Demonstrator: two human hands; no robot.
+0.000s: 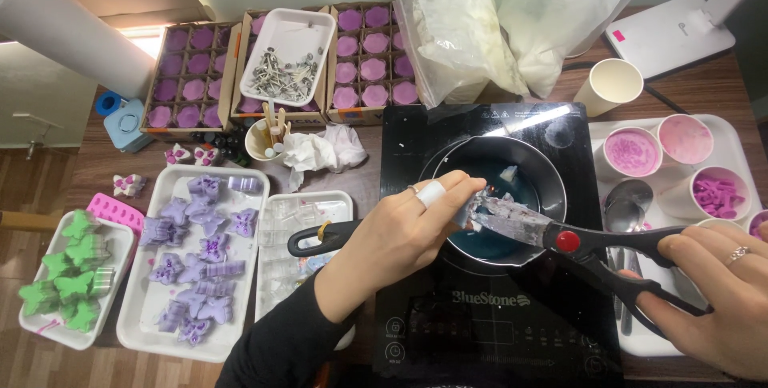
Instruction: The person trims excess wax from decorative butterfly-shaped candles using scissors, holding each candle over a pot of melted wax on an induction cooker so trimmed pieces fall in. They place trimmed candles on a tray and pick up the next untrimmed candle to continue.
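Observation:
My right hand (724, 296) grips the black handles of a pair of scissors (576, 242) with a red pivot; its wax-coated blades point left over a small black pan (552, 176). My left hand (416, 224), a white bandage on one finger, reaches over the pan's handle (316, 238) and pinches a small pale piece of wax (470, 214) at the blade tips. Blue liquid with a white lump lies in the pan, which sits on a black induction cooktop (496, 308).
A white tray (244, 174) of purple butterfly-shaped pieces and a tray (120, 236) of green ones lie at left. Boxes of purple wax discs (188, 76), a wick tray (292, 56), bags of white flakes (464, 36) and paper cups (632, 152) ring the cooktop.

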